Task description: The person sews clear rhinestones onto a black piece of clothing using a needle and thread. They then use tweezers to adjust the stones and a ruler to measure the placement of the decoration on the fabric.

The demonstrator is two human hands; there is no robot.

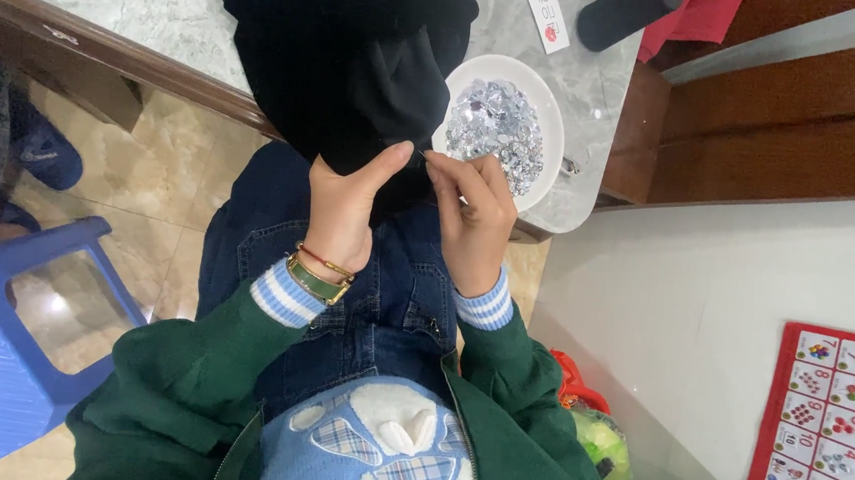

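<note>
Where both hands pinch it, the black cloth (350, 54) bunches.

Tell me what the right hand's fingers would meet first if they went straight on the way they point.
The right hand points up and left, toward the left hand's thumb. It would probably meet the black fabric pinched there first, almost at once; depth is hard to judge. The white plate of silvery sequins lies off to the side.

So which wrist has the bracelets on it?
The left hand's wrist: a green bangle and a thin red band sit above its striped cuff. The right hand's wrist is bare.
</note>
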